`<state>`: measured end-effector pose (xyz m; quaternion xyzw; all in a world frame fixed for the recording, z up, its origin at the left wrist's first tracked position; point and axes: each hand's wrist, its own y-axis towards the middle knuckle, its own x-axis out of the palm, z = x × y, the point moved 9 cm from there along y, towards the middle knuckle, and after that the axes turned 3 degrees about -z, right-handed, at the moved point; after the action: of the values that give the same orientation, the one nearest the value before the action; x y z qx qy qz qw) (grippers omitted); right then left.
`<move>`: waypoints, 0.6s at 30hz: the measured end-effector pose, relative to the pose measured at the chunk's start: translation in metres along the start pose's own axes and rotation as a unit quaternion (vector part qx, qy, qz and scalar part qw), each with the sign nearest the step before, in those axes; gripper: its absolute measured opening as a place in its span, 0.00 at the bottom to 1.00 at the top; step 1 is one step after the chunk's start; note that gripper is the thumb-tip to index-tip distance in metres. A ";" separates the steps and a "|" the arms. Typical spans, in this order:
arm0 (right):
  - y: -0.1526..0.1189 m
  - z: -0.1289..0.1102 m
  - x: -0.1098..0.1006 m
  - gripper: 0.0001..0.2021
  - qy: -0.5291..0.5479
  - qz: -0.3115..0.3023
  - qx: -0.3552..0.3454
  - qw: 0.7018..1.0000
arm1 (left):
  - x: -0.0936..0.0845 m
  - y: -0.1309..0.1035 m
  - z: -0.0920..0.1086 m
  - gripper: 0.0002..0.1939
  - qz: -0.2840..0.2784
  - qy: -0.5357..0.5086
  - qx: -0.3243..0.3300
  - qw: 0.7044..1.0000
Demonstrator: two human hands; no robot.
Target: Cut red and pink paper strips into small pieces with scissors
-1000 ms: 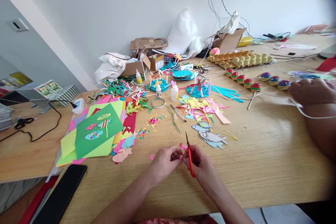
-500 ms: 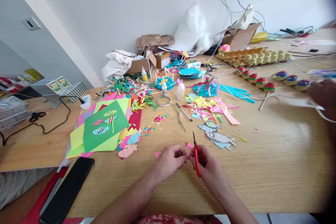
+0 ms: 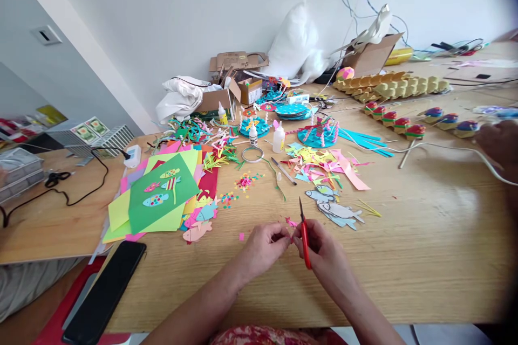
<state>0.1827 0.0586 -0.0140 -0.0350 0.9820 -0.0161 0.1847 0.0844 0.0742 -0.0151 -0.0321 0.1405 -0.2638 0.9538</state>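
My left hand (image 3: 267,245) is closed in a pinch on a tiny pink paper piece (image 3: 291,239), mostly hidden by the fingertips. Red-handled scissors (image 3: 305,242) are in my right hand (image 3: 318,248), their blades pointing away from me; its fingertips meet those of my left hand at the pink piece. Small pink scraps (image 3: 290,222) lie just beyond the fingertips. A pink square (image 3: 242,236) rests left of my left hand. Grey and blue paper fish (image 3: 340,213) lie beyond my right hand. On the left, a green sheet (image 3: 141,202) bears several small fish.
A black phone (image 3: 106,291) lies at the front left edge. Glue bottles (image 3: 278,139), a tape ring (image 3: 252,154), a pen (image 3: 284,171) and paper strips (image 3: 315,164) stand or lie mid-table. Another person's hand (image 3: 499,143) is at the far right, near painted egg-carton pieces (image 3: 415,131).
My right hand and the scissors have shifted very slightly, and the fingertips of both hands are a little closer together. The other person's hand has barely moved.
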 end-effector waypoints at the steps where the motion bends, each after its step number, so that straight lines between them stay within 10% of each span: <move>1: 0.000 0.000 -0.001 0.06 0.011 0.000 -0.002 1.000 | -0.001 0.000 -0.003 0.08 0.002 -0.021 -0.008 1.000; 18: -0.021 -0.017 0.006 0.13 -0.086 -0.109 -0.014 0.990 | -0.016 0.003 0.021 0.11 0.015 -0.232 -0.020 0.972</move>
<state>0.1720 0.0375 0.0010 -0.1454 0.9531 -0.0195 0.2648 0.0783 0.0852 0.0083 -0.1097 -0.0787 -0.2316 0.9634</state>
